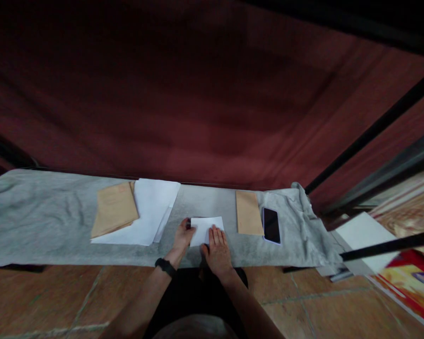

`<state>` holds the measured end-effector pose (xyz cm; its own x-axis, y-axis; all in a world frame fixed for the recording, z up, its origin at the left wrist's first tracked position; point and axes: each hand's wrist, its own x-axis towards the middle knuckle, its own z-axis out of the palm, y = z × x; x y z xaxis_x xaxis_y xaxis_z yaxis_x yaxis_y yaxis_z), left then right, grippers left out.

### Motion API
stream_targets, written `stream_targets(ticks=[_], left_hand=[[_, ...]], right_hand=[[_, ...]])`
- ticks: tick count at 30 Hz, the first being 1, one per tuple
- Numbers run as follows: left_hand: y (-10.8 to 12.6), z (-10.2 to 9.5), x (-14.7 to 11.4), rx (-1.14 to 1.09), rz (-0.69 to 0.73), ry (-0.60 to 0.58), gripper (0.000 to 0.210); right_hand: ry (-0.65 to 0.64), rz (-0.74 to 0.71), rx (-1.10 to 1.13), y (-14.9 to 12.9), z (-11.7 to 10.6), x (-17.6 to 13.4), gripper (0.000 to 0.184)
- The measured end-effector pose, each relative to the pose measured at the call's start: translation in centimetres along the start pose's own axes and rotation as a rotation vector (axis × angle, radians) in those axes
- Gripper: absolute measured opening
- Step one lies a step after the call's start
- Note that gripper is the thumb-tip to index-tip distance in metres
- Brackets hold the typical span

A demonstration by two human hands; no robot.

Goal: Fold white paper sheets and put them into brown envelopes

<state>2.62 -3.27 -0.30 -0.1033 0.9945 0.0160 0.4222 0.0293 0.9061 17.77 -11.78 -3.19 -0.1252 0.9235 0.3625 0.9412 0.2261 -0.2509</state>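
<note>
A small white piece of paper, seemingly folded, lies on the grey cloth in front of me. My left hand grips its left edge between thumb and fingers; a dark band is on that wrist. My right hand lies flat on the right part of the paper, fingers stretched out and holding nothing. To the left are large white sheets, with several brown envelopes partly on top of them. Right of my hands lies a single brown envelope.
A phone with a dark screen lies beside the single envelope. The grey cloth covers a long narrow surface, with a dark red wall or panel behind it. A red and yellow box stands low at the right, near black bars.
</note>
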Motion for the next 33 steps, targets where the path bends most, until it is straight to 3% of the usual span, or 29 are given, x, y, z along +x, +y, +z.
stream_targets(ticks=[5, 12, 17, 19, 22, 25, 30, 33], left_hand=[[2.5, 0.1, -0.9, -0.336, -0.145, -0.068, 0.04], [5.0, -0.7, -0.3, -0.583, -0.264, -0.035, 0.04], [5.8, -0.8, -0.8, -0.653, -0.264, -0.063, 0.049], [5.5, -0.7, -1.3, -0.621, -0.244, -0.045, 0.052], [4.3, -0.4, -2.1, -0.478, -0.226, -0.036, 0.053], [2.8, 0.4, -2.6, -0.405, -0.236, -0.062, 0.059], [0.7, 0.9, -1.7, -0.217, -0.168, -0.052, 0.067], [-0.5, 0.6, -1.1, 0.038, -0.012, -0.01, 0.067]], right_hand=[[-0.023, 0.055, 0.037, -0.2, -1.4, 1.8, 0.048], [-0.032, -0.028, 0.169, -1.4, -3.9, 3.6, 0.074], [0.033, 0.162, 0.338, -1.8, -4.7, 4.5, 0.051], [0.079, 0.32, 0.561, -1.4, -4.8, 5.1, 0.04], [0.128, 0.528, 0.99, -0.8, -4.2, 5.5, 0.039], [0.181, 0.622, 1.261, -0.3, -2.6, 5.0, 0.04], [0.205, 0.691, 1.215, 1.1, -0.2, 3.1, 0.039], [0.256, 0.712, 1.085, 2.2, -0.1, 2.1, 0.041]])
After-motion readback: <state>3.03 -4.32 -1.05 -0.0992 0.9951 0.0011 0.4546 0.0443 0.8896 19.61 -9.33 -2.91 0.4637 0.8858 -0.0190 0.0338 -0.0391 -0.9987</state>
